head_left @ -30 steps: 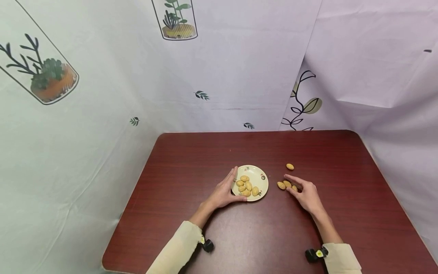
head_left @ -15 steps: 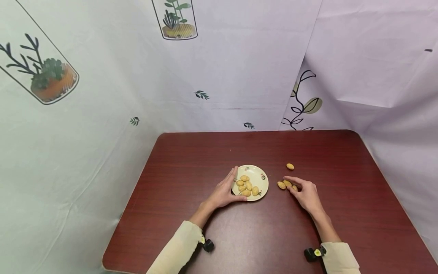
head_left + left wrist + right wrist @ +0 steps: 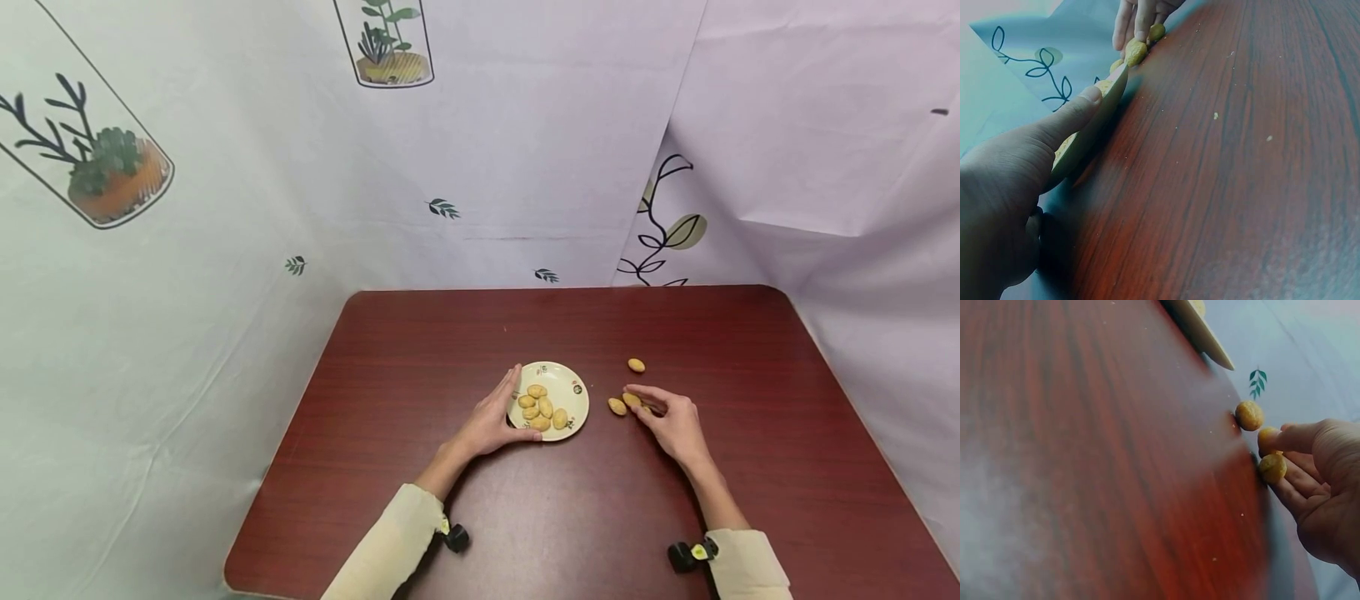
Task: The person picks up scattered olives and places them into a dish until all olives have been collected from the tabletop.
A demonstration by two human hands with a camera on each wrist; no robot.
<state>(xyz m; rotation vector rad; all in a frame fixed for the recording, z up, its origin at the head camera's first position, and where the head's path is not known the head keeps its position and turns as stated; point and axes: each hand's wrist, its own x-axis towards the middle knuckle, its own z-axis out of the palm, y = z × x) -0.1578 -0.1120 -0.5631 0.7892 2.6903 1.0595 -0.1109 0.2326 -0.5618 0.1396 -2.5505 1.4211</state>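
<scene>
Between its thumb and fingers, my left hand (image 3: 487, 425) holds the rim of a small cream plate (image 3: 564, 385) with printed marks. Several yellow oval, nut-like pieces (image 3: 545, 407) lie on the plate. To its right, my right hand (image 3: 675, 427) pinches one such yellow piece (image 3: 1266, 441) at the table top, thumb on the near side. Another piece (image 3: 1273, 469) sits by the fingers, mostly hidden in the head view. Just left of the fingertips lies a loose yellow piece (image 3: 617, 407); a further one (image 3: 637, 365) lies farther back, beyond the hand.
Everything stands on a dark red wood-grain table (image 3: 420, 333) with rounded corners. Pale crumbs (image 3: 1215, 116) dot its surface. White cloth (image 3: 510, 167) printed with plants hangs behind and at the sides. A small black camera (image 3: 456, 537) is strapped at each wrist.
The right hand's thumb and fingers have drawn in around the middle yellow piece, which has shifted slightly right, away from the loose one beside it. The left hand and plate keep their place.
</scene>
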